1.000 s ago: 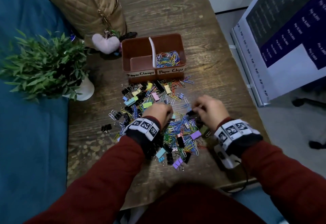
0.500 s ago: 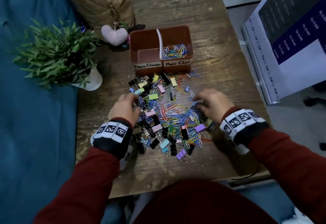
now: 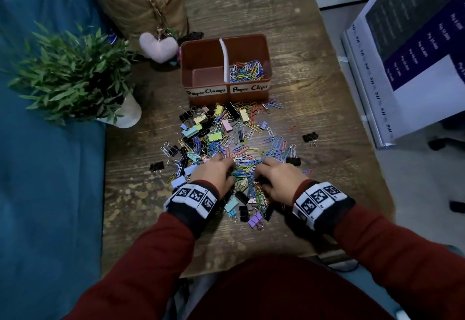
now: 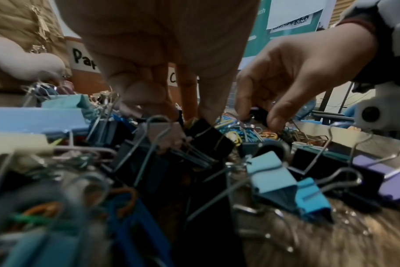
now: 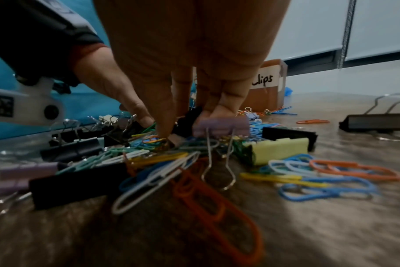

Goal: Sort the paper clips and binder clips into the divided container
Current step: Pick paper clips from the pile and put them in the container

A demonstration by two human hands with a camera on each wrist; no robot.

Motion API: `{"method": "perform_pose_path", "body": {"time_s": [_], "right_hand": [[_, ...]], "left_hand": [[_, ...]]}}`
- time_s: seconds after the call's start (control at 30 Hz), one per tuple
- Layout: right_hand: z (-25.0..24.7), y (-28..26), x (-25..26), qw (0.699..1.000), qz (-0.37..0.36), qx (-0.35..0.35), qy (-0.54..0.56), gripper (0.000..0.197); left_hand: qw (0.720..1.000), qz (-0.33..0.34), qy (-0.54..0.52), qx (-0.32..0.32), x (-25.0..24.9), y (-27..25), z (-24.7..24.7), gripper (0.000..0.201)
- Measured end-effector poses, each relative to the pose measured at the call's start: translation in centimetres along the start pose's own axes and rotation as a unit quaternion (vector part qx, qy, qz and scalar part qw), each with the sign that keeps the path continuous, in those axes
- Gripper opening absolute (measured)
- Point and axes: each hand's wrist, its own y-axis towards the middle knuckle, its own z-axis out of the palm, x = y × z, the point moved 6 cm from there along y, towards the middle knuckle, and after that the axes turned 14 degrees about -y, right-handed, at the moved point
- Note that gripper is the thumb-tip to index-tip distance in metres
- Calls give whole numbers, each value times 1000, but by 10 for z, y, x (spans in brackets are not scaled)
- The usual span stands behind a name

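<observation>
Digging with curled fingers, left hand (image 3: 216,172) and right hand (image 3: 281,177) gather paper clips (image 3: 245,168) between their fingertips; firm grip unclear.

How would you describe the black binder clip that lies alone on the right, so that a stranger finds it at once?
Start at the brown divided container on the wooden table, then go toward the person and right, past the mixed pile of clips. The lone black binder clip lies on bare wood, touching no other clip.

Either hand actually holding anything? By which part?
Cannot tell. Left hand and right hand both dig curled fingers into the clip pile; no single clip is clearly gripped.
</observation>
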Motion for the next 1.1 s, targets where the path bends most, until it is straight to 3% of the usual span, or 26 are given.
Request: {"method": "perform_pose_path", "body": {"time_s": [0.23,0.33,0.4,0.5,0.6,0.7,0.77,0.83,0.9,1.1], "right_hand": [[-5,-19,-31,986,57,-77,139,25],[-11,-30,-55,965,133,-110,199,24],[-15,-36,-74,955,183,-142,186,23],[-19,-39,-85,965,214,-137,69,22],[-24,-31,-67,973,184,-138,11,24],[-31,-10,-29,986,101,-126,29,34],[-27,10,-2,995,65,-72,14,53],[-19,28,17,998,53,-13,-17,76],[-12,40,25,998,52,20,-43,86],[-18,52,32,997,61,11,-36,60]], "left_hand": [[997,7,-75,-8,11,-3,-4,23],[997,24,-69,-28,11,-2,-8,24],[998,22,-49,-44,12,-1,-15,28],[999,10,-2,-40,18,1,-21,29],[999,0,32,-40,24,3,-24,27],[998,14,28,-60,24,6,-24,31],[997,53,37,-52,17,11,-20,39],[995,67,69,-28,9,15,-17,34],[994,66,85,-13,9,20,-17,32],[998,41,15,-49,20,25,-28,23]]}}
